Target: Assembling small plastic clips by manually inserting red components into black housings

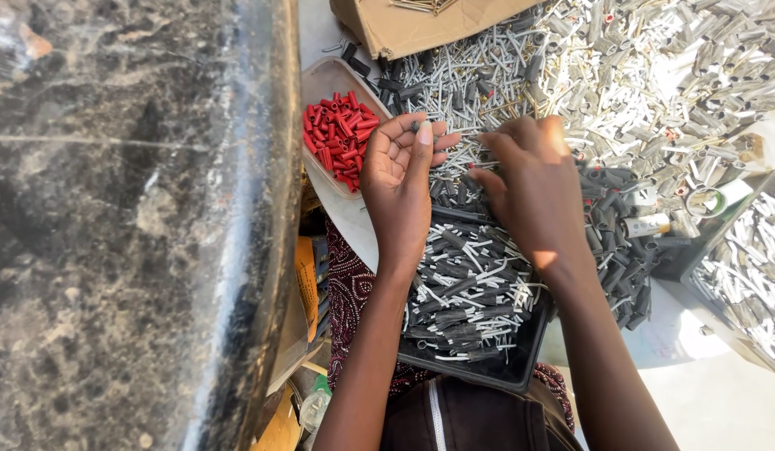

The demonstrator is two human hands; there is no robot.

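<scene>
Head view | my left hand [397,179] cupped half open, palm up, small grey piece at its fingertips | my right hand [529,196] palm down, fingers curled on grey sleeves [521,83], grasp hidden | black tray [521,367] just below both hands | red caps [339,138] left of the tray

2 hands [400,179] work here. There is 1 black tray [521,359] of grey pieces, 1 pale tray [321,79] of red caps [339,138], too many to count, and 1 cardboard box [412,25].
</scene>
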